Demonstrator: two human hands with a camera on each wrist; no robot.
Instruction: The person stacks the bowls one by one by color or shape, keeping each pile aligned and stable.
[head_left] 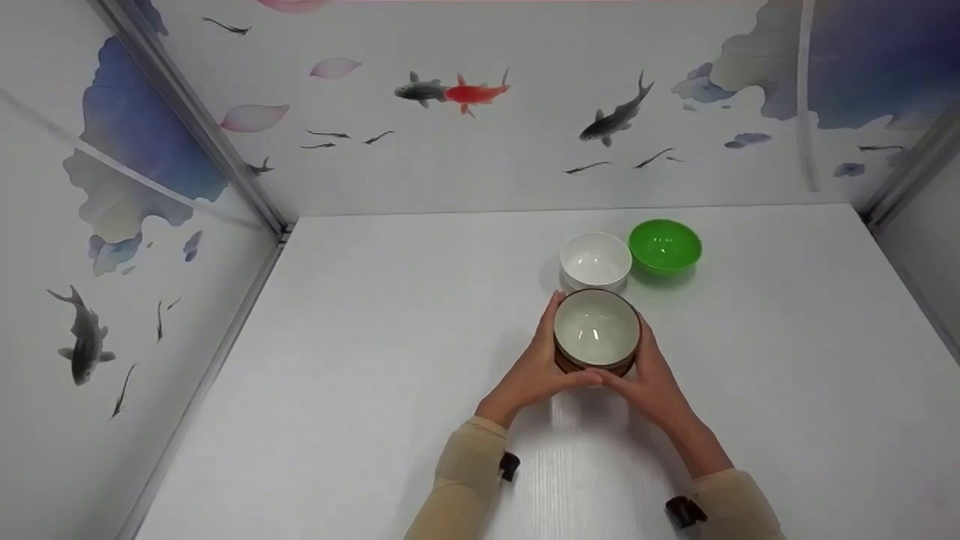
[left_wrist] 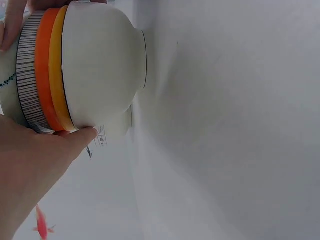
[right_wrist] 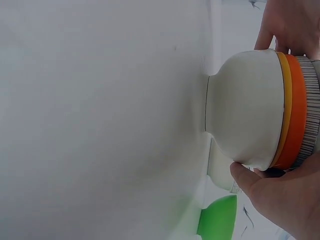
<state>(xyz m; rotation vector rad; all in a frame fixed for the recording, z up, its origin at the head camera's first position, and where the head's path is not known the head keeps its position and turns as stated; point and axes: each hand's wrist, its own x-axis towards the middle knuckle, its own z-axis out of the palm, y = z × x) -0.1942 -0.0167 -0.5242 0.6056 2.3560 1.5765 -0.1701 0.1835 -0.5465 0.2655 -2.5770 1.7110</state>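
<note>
Between both hands is a cream bowl (left_wrist: 102,60) with yellow, orange and black-lined bands round its upper side. Above its rim, in the left wrist view, shows a pale surface with a dotted dark line, apparently a second bowl (head_left: 596,326) nested in it. My left hand (head_left: 536,375) grips the stack's left side, and my right hand (head_left: 652,379) grips its right side. In the head view both thumbs meet at the near side. The lower bowl's foot is at or close to the tabletop; contact is hard to tell.
Just behind the stack stands a white bowl (head_left: 596,259), with a green bowl (head_left: 665,246) to its right. The white table (head_left: 360,337) is bounded by a back wall (head_left: 480,172) and side walls, printed with fish and petals.
</note>
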